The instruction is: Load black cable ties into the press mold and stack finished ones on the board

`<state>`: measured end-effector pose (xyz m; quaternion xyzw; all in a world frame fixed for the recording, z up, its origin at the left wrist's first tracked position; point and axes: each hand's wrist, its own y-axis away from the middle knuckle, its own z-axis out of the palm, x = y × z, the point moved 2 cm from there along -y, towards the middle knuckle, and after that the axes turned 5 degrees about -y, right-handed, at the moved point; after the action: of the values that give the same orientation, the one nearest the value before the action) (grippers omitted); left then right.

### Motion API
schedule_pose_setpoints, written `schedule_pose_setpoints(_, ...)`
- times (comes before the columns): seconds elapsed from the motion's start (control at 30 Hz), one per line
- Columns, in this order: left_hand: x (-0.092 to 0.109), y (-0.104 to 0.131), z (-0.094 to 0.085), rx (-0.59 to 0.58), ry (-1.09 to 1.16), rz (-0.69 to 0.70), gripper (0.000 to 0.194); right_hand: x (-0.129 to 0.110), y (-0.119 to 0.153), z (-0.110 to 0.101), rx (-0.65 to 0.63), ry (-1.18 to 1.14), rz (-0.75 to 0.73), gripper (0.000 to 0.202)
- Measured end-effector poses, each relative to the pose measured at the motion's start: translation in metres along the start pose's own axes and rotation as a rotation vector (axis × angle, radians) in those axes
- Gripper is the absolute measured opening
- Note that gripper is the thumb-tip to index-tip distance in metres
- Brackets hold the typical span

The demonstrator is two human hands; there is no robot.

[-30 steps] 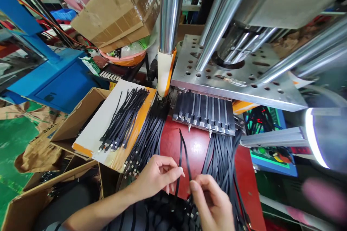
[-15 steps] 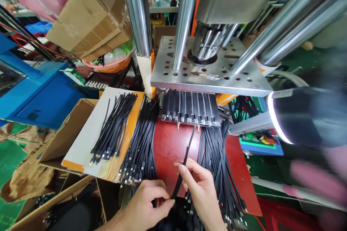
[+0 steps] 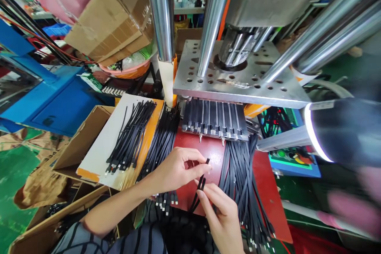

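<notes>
Pinched between thumb and fingers of my left hand (image 3: 184, 168) is one small black end of a flat black cable. My right hand (image 3: 222, 212) is closed on the same black cable (image 3: 201, 184), which looks doubled over above its fingertips and hangs down toward my lap. Both hands are close together over the red board (image 3: 212, 149), below the metal fixture (image 3: 214, 119) where several black cables lie side by side in slots. A bundle of flat black cables (image 3: 238, 178) lies just right of my hands. My left forearm partly covers another bundle (image 3: 163, 135).
Above the fixture is a thick drilled press plate (image 3: 238, 89) with steel posts (image 3: 162, 16). More cables (image 3: 131, 135) lie on a white board (image 3: 98, 147) at left. A black lamp-like cylinder with a lit ring (image 3: 315, 135) juts in from the right. Cardboard boxes (image 3: 80, 139) stand at left.
My left hand has moved up and right to the cable's upper end, across the cable bundle. The cable, stretched straight before, is now bent over near my right hand.
</notes>
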<state>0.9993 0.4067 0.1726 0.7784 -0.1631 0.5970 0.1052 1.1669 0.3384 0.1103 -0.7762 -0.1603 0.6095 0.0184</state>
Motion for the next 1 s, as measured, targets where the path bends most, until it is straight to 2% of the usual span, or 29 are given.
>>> schedule_pose_setpoints(0.1, 0.001, 0.005, 0.002, -0.018, 0.032, 0.010, 0.027, 0.002, 0.002, -0.015, 0.040, 0.026, -0.012, 0.020)
schedule_pose_setpoints(0.2, -0.001, 0.010, 0.003, -0.014, 0.086, 0.001, 0.024, -0.001, -0.001, -0.025, 0.011, -0.054, 0.020, 0.024)
schedule_pose_setpoints(0.33, -0.007, 0.011, 0.007, -0.076, 0.381, -0.112, 0.026, -0.013, -0.012, -0.025, 0.091, -0.117, 0.005, 0.013)
schedule_pose_setpoints(0.43, -0.009, 0.010, 0.009, -0.084, 0.512, -0.134, 0.029, -0.021, -0.020, -0.019, 0.059, -0.085, -0.028, 0.014)
schedule_pose_setpoints(0.5, -0.009, 0.008, 0.007, -0.044, 0.449, -0.082, 0.026, -0.024, -0.023, -0.018, 0.026, -0.067, -0.039, 0.014)
schedule_pose_setpoints(0.6, -0.004, 0.006, 0.004, 0.021, 0.238, 0.038, 0.019, -0.025, -0.027, -0.017, 0.024, -0.043, -0.045, 0.015)
schedule_pose_setpoints(0.73, 0.007, -0.001, -0.001, 0.085, 0.002, 0.191, 0.012, -0.014, -0.027, -0.009, 0.069, -0.032, -0.007, 0.032)
schedule_pose_setpoints(0.8, 0.009, -0.012, -0.008, 0.142, -0.068, 0.251, 0.011, -0.002, -0.020, 0.000, -0.010, -0.050, 0.069, 0.033)
schedule_pose_setpoints(0.9, -0.002, -0.041, -0.024, 0.304, -0.204, 0.331, 0.009, 0.015, -0.006, 0.006, -0.311, -0.099, 0.261, 0.031)
schedule_pose_setpoints(0.97, -0.017, -0.068, -0.035, 0.423, -0.341, 0.348, 0.008, 0.014, -0.010, -0.005, -0.450, -0.084, 0.317, 0.035)
schedule_pose_setpoints(1.0, -0.025, -0.082, -0.040, 0.468, -0.403, 0.337, 0.007, 0.010, -0.019, -0.016, -0.464, -0.048, 0.298, 0.038)
